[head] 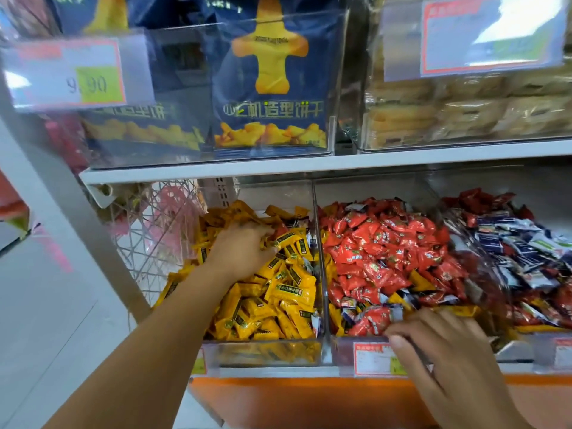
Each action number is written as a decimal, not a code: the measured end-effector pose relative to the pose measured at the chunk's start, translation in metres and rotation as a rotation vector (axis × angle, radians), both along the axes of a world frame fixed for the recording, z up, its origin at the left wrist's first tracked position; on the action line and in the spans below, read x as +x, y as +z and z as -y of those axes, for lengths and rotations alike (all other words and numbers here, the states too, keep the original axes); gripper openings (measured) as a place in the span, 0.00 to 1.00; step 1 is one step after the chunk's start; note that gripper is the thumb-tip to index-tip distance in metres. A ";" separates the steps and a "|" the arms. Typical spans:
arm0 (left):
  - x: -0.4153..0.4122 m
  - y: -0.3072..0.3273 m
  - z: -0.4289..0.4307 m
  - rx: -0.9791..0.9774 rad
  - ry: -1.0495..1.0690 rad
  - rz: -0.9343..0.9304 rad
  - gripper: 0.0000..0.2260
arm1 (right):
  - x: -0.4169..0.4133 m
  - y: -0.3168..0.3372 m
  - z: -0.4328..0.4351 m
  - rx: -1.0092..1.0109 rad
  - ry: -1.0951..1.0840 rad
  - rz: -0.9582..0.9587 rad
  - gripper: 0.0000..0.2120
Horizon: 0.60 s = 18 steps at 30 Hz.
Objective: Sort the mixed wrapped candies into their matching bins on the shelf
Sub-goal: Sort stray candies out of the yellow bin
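Yellow bin (pixel 263 351): L hand (pixel 240 252) dug into yellow candies (pixel 288 289); fingertips buried, grip can't tell.
Red bin (pixel 340 346): R hand (pixel 445 345) over front rim, fingers bent onto red candies (pixel 387 267); hold unclear.
Strays (pixel 418 281): yellow pcs in red pile.
Far right: blue-white candies (pixel 520 243), cut off.
Shelf (pixel 216 171): white metal; price tags (pixel 66 72) blurred.
Floor (pixel 46 320): pale, at left.
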<state>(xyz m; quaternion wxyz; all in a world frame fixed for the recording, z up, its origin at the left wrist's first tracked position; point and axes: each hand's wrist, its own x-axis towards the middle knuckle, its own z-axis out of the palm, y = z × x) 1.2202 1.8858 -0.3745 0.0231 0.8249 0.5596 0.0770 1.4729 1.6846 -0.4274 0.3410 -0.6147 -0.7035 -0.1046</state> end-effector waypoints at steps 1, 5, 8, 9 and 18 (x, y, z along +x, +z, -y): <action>0.001 -0.001 -0.004 0.018 0.005 0.022 0.21 | -0.001 0.000 -0.001 0.002 -0.011 0.008 0.21; 0.014 -0.008 -0.015 0.149 0.001 -0.011 0.16 | -0.003 0.001 -0.001 0.011 -0.045 -0.005 0.22; 0.026 -0.016 -0.021 0.206 0.002 -0.096 0.13 | -0.005 0.001 0.000 0.003 -0.059 -0.002 0.20; 0.029 -0.019 -0.024 0.202 -0.010 -0.113 0.13 | -0.005 0.001 -0.001 0.002 -0.060 -0.001 0.18; 0.031 -0.014 -0.027 -0.031 0.010 0.171 0.14 | -0.006 -0.003 0.000 0.014 -0.054 0.002 0.16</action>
